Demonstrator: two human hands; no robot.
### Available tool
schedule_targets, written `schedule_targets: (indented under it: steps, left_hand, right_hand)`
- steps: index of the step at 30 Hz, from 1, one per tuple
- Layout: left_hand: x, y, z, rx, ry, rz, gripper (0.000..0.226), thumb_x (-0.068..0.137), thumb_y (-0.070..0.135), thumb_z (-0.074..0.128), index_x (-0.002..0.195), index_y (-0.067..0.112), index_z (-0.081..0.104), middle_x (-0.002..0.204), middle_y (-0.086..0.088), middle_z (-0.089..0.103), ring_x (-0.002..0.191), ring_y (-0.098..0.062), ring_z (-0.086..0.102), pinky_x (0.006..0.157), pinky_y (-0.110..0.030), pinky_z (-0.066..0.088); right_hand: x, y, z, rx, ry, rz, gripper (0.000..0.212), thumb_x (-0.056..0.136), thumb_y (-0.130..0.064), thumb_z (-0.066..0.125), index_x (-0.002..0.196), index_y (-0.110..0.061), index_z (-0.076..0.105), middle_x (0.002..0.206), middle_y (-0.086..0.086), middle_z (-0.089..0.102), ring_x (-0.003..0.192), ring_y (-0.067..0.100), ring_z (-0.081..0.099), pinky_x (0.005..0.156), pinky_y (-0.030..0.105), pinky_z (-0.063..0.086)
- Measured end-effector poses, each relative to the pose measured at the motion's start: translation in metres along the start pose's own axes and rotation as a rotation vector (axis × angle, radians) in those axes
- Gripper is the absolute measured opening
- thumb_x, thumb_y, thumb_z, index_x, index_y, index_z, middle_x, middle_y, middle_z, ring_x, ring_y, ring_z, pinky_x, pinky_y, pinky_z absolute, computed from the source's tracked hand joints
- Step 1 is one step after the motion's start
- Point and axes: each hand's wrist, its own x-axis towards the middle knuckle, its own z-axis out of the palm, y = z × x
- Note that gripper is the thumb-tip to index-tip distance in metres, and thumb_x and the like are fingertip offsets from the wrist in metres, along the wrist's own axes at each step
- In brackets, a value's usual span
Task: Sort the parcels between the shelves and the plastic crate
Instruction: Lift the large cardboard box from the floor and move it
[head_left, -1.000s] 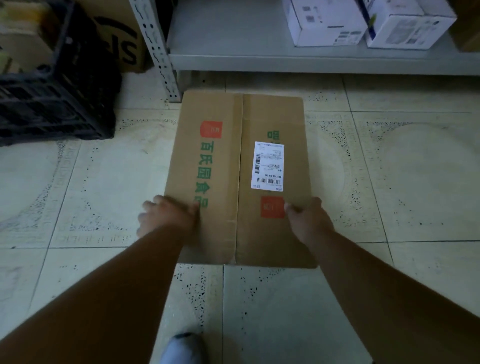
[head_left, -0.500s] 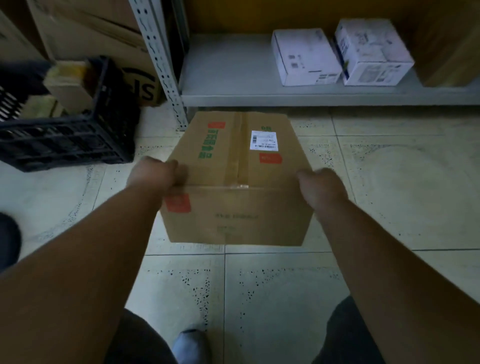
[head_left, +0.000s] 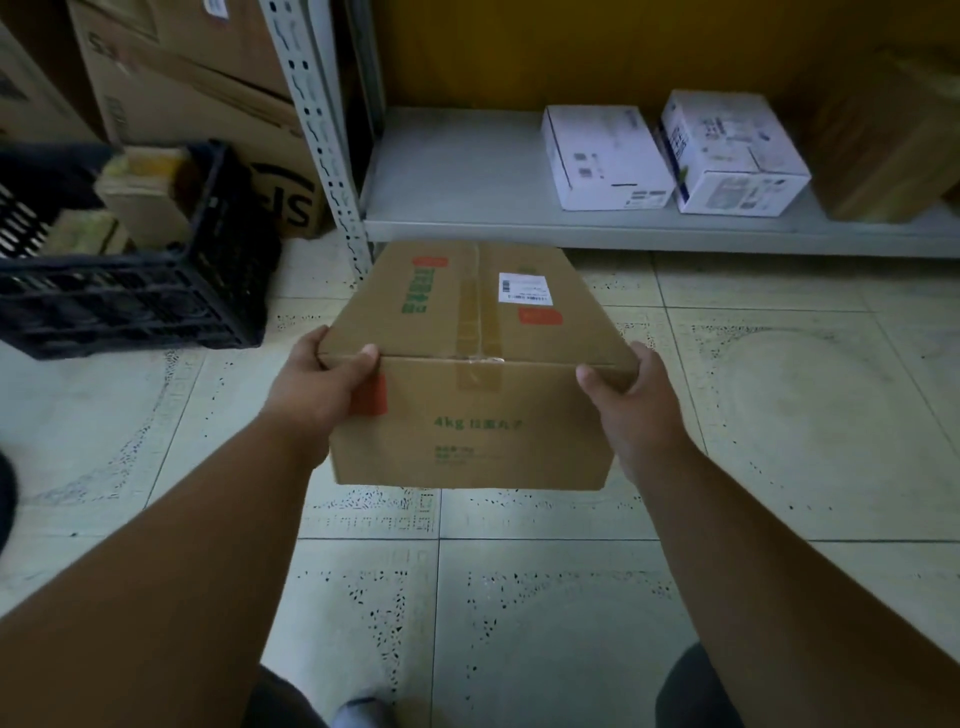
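Between the two hands, above the pale tiled floor (head_left: 519, 597), a brown taped cardboard box (head_left: 475, 364) with green lettering and a white shipping label is being held off the ground. The left hand (head_left: 319, 384) is gripping the near left corner, thumb curled over the top edge; the right hand (head_left: 631, 400) is clasping the near right corner the same way. Neither hand is nearer to the load; both are sharing it evenly. The box's long axis is running away from the person, pointing toward the grey metal shelf (head_left: 467, 228) directly beyond it. That shelf is lying just past the box's far end and level with it, so a straight push forward looks like the likely placement, into the bare stretch left of the two white printed cartons (head_left: 602, 156). A further brown box (head_left: 883, 150) is sitting at the shelf's far right. One black plastic crate (head_left: 156, 301) is standing well apart to the far left, already holding a few small parcels; their exact count is hard to tell in the dim light
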Motion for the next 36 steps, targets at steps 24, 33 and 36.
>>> schedule_targets:
  steps: [24, 33, 36]
  left_hand:
    - [0.002, 0.052, 0.000, -0.026, 0.191, 0.097, 0.054, 0.092, 0.053, 0.058, 0.135, 0.022, 0.058, 0.122, 0.000, 0.063, 0.100, -0.017, 0.059, 0.083, -0.033, 0.049]
    - [-0.006, 0.002, 0.007, 0.027, 0.123, 0.089, 0.064, 0.100, 0.065, 0.031, 0.152, 0.029, 0.039, 0.147, -0.001, 0.049, 0.132, -0.019, 0.046, 0.111, -0.035, 0.034]
    - [-0.006, -0.030, 0.004, 0.149, 0.000, -0.003, 0.066, 0.098, 0.062, 0.040, 0.152, 0.025, 0.036, 0.146, -0.003, 0.050, 0.120, -0.015, 0.046, 0.103, -0.034, 0.034]
  right_hand:
    - [0.037, -0.077, -0.030, -0.054, 0.126, -0.104, 0.043, 0.083, -0.051, 0.070, 0.116, -0.024, 0.066, 0.104, -0.003, 0.069, 0.097, 0.022, 0.067, 0.095, 0.046, 0.055]
    - [0.012, -0.024, -0.010, 0.306, 0.039, -0.076, 0.094, 0.048, -0.095, 0.064, 0.119, -0.034, 0.057, 0.114, -0.011, 0.069, 0.110, 0.010, 0.063, 0.103, 0.042, 0.047]
    - [0.006, 0.001, -0.001, 0.323, -0.044, -0.036, 0.100, 0.038, -0.093, 0.070, 0.122, -0.042, 0.048, 0.117, -0.017, 0.065, 0.113, 0.005, 0.058, 0.105, 0.039, 0.042]
